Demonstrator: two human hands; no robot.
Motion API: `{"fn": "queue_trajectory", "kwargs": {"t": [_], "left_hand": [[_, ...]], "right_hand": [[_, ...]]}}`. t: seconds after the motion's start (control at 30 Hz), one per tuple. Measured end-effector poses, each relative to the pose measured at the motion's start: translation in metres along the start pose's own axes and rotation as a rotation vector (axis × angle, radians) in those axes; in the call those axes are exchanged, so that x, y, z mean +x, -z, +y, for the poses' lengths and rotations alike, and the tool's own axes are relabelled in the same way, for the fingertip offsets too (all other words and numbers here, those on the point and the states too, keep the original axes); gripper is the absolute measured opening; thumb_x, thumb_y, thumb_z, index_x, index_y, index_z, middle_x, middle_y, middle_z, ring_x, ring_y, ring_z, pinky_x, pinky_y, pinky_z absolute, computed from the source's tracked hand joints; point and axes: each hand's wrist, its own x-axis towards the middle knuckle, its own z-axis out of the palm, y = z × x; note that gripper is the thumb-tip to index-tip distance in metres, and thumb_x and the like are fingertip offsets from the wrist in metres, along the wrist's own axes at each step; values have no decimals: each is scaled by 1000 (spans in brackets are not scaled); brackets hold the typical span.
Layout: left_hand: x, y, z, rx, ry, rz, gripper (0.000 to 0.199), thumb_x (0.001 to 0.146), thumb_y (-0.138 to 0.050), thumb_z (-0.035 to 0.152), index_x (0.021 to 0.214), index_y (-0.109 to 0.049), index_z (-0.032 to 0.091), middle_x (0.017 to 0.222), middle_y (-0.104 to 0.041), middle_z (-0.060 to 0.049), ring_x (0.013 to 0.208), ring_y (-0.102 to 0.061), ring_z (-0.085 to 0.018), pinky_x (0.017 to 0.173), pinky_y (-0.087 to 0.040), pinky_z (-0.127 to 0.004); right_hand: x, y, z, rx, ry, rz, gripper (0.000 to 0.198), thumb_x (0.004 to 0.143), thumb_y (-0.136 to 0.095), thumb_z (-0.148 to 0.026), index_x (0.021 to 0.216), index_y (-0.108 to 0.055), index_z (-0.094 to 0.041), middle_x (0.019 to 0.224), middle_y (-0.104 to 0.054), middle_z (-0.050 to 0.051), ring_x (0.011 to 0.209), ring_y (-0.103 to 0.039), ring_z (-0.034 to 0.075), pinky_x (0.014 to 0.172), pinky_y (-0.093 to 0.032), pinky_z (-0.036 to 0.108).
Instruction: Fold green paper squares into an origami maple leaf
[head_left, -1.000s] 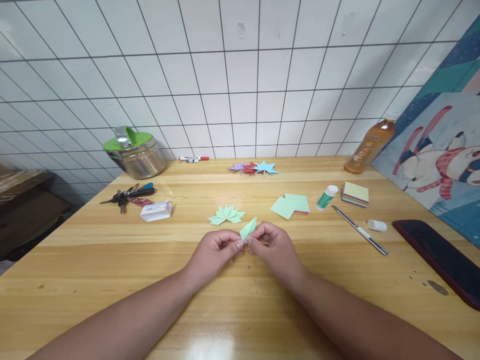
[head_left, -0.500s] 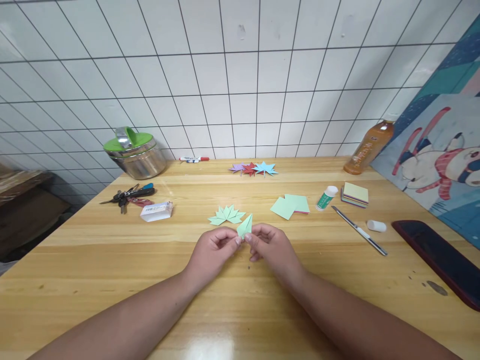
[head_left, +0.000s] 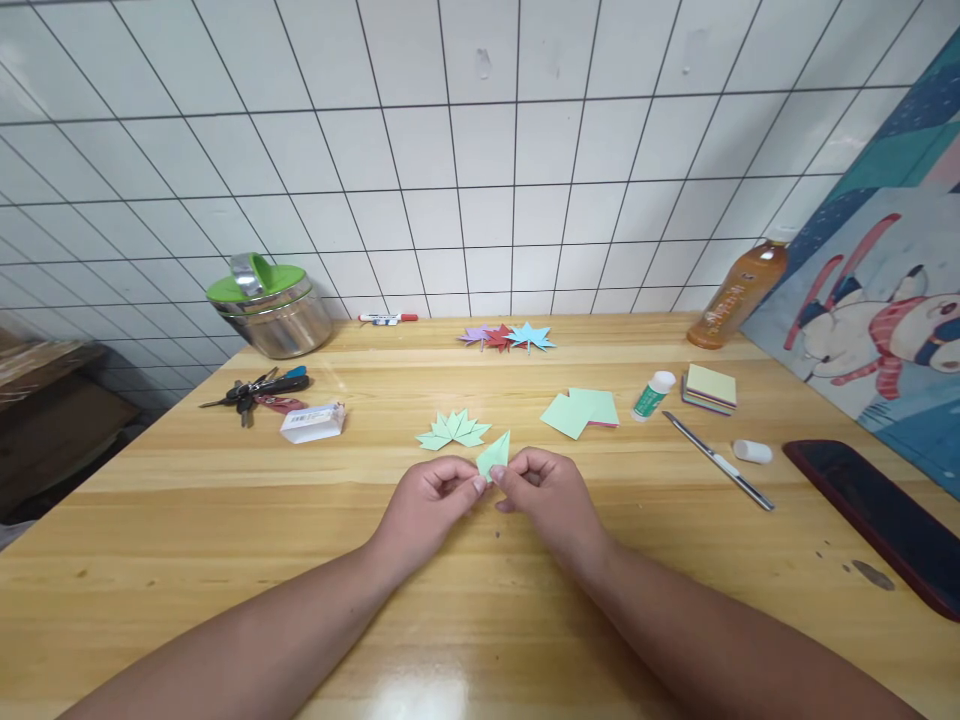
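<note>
Between both hands is a small light-green folded paper [head_left: 493,455], its point facing up and slightly right. My left hand [head_left: 437,500] pinches its lower left edge between thumb and fingers. My right hand [head_left: 545,495] is closed on the lower right, with the thumb lying across the paper's front. Just beyond the hands, a light-green folded paper leaf [head_left: 454,429] with several points lies flat on the table. To its right are loose green paper squares [head_left: 580,412], with a pinkish edge showing beneath one.
Purple, red and blue paper leaves [head_left: 529,337] lie near the wall. On the right are a glue stick [head_left: 652,396], its cap [head_left: 752,452], a utility knife [head_left: 718,461], a paper stack [head_left: 709,388], a phone [head_left: 877,520] and a bottle [head_left: 739,296]. Keys [head_left: 259,392] and a steel pot [head_left: 277,318] stand left.
The folded paper has shifted slightly right and tilted a little to the right. The right thumb lies further over its front. Everything else is unchanged.
</note>
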Motion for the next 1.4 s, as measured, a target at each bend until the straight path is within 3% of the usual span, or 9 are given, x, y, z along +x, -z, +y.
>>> {"fn": "queue_trajectory", "kwargs": {"t": [0.23, 0.5, 0.67, 0.83, 1.07, 1.4], "left_hand": [[4, 3, -4, -138, 80, -156, 23, 75, -62, 37, 74, -60, 15, 72, -59, -2, 68, -54, -13, 62, -46, -24], [9, -1, -10, -116, 55, -49, 28, 70, -66, 39, 65, -55, 14, 59, -50, 2, 56, -47, -10, 54, -43, -22], [9, -5, -14, 41, -40, -20, 27, 72, -63, 38, 63, -54, 15, 56, -50, 2, 53, -45, -10, 52, -37, -21], [11, -6, -16, 200, -114, 13, 28, 73, -61, 38, 60, -52, 14, 54, -45, 4, 52, -38, -9, 50, -30, -20], [12, -1, -15, 168, -92, -57, 28, 71, -61, 38, 60, -50, 15, 54, -40, 5, 51, -33, -9, 50, -26, -21], [11, 2, -13, 129, -55, -150, 30, 69, -64, 39, 58, -49, 14, 55, -41, 4, 52, -34, -9, 51, -26, -21]], "right_hand": [[5, 3, 4, -15, 0, -36, 25, 63, -69, -33, 57, -52, -16, 53, -53, -3, 52, -53, 11, 56, -51, 26], [7, 2, 5, -47, 9, -181, 29, 63, -69, -40, 77, -58, -17, 62, -55, -2, 57, -53, 12, 52, -49, 25], [12, 2, 12, -48, 76, -103, 31, 62, -68, -42, 60, -50, -17, 56, -52, -3, 52, -47, 10, 49, -44, 23], [18, 5, 18, -75, 151, -111, 31, 63, -65, -41, 53, -49, -16, 46, -43, -6, 46, -37, 7, 48, -35, 21], [14, 13, 7, -1, 102, -105, 31, 65, -65, -45, 75, -61, -16, 64, -57, -1, 59, -51, 12, 56, -43, 24], [21, 21, 10, -73, 195, 23, 31, 66, -65, -44, 61, -52, -17, 54, -50, -4, 52, -48, 11, 55, -43, 25]]}}
